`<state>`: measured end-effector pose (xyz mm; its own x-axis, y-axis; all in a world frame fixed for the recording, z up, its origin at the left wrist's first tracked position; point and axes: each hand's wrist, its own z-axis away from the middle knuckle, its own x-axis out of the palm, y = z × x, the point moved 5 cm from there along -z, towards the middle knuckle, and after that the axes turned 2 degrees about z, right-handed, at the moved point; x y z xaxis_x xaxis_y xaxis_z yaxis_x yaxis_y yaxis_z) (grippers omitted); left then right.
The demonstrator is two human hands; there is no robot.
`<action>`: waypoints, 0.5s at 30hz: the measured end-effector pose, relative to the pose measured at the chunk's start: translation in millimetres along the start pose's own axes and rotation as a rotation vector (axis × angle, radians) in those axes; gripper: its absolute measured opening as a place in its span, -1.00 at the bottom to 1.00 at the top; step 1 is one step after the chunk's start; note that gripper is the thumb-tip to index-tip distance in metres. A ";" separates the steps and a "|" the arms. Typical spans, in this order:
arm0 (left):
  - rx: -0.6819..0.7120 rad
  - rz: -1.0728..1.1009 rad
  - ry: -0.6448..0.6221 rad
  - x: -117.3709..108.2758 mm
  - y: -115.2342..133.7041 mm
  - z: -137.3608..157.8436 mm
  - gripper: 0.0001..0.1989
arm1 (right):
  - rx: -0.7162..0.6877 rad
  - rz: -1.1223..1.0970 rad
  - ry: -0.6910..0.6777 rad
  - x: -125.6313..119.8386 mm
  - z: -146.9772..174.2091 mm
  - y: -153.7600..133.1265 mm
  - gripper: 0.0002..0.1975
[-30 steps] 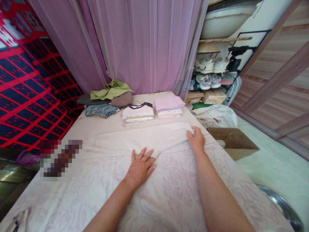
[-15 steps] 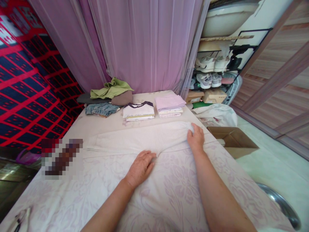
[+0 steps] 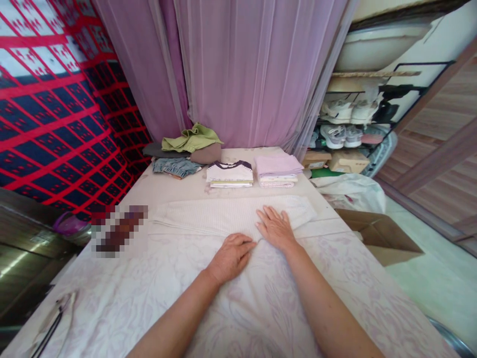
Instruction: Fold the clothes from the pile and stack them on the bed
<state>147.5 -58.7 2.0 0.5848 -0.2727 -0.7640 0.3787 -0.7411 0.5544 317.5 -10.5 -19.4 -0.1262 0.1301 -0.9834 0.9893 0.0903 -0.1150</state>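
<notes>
A pair of white ribbed pants [image 3: 208, 211], folded lengthwise, lies stretched from left to right across the bed. My right hand [image 3: 275, 227] rests palm down on them, right of the middle, with its fingers spread. Close beside it, my left hand [image 3: 231, 256] lies at the near edge of the fabric, its fingers loosely bent and the thumb apart. Neither hand lifts the cloth. Behind the pants sit a stack of folded white shirts [image 3: 229, 174], the top one with a dark collar, and a stack of folded lilac clothes [image 3: 278, 166].
At the back left are denim shorts [image 3: 175, 167] and a green garment [image 3: 192, 139] on darker clothes. A blurred-out patch [image 3: 121, 228] lies on the left. Right of the bed stand an open cardboard box [image 3: 383, 236] and a shoe rack [image 3: 350, 119]. A purple curtain [image 3: 246, 74] hangs behind.
My right hand has moved left from the right end of the pants to near their middle, beside my left hand. The left hand stays at the near edge. The view has shifted slightly.
</notes>
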 end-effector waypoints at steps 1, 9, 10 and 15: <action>-0.013 0.043 0.026 -1.2 -1.6 0.1 -0.67 | -0.007 -0.024 0.043 -2.8 1.7 -0.2 -0.56; -0.218 -0.043 0.205 -36.3 -47.1 25.5 -0.74 | -0.305 -0.382 0.244 -17.1 44.1 -45.3 -0.80; -0.248 -0.091 0.224 -45.1 -56.3 31.7 -0.75 | -0.306 -0.385 0.225 -16.0 46.8 -50.5 -0.82; -0.324 -0.286 0.236 -84.7 -94.6 59.1 -0.81 | -0.204 -0.331 0.201 -13.5 44.7 -56.9 -0.82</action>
<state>19.7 -1.7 -5.3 0.5573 0.0886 -0.8256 0.7297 -0.5268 0.4360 266.2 -61.5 -5.8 -0.4656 0.2494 -0.8491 0.8608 0.3504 -0.3691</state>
